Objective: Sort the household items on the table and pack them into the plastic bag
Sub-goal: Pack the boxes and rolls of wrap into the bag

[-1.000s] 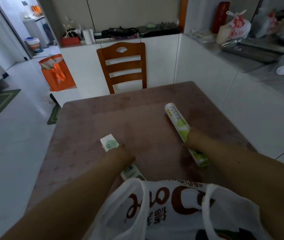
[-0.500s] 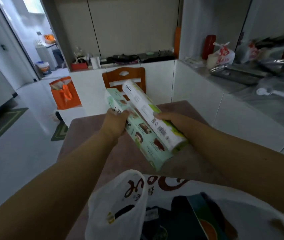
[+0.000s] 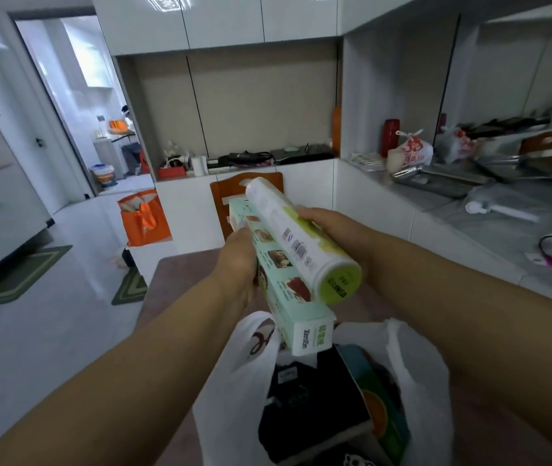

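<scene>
My left hand (image 3: 239, 264) grips a long pale-green box (image 3: 284, 297) with food pictures on its side. My right hand (image 3: 330, 227) holds a white and lime-green roll (image 3: 304, 243) pressed against the box's right side. Both items slant down toward me, their near ends above the open mouth of the white plastic bag (image 3: 415, 381). Inside the bag I see a black packet (image 3: 304, 398) and a teal box with an orange picture (image 3: 382, 408). The bag stands on the brownish table (image 3: 180, 274).
A wooden chair (image 3: 220, 203) stands at the table's far side. An orange bag (image 3: 145, 218) sits on the floor at the left. A grey counter (image 3: 503, 230) with trays, bags and a cable runs along the right. White cabinets fill the back wall.
Both hands picked the box and the roll up off the table, brought them together, and carried them toward me until their near ends hang over the bag's opening. The view has tilted up.
</scene>
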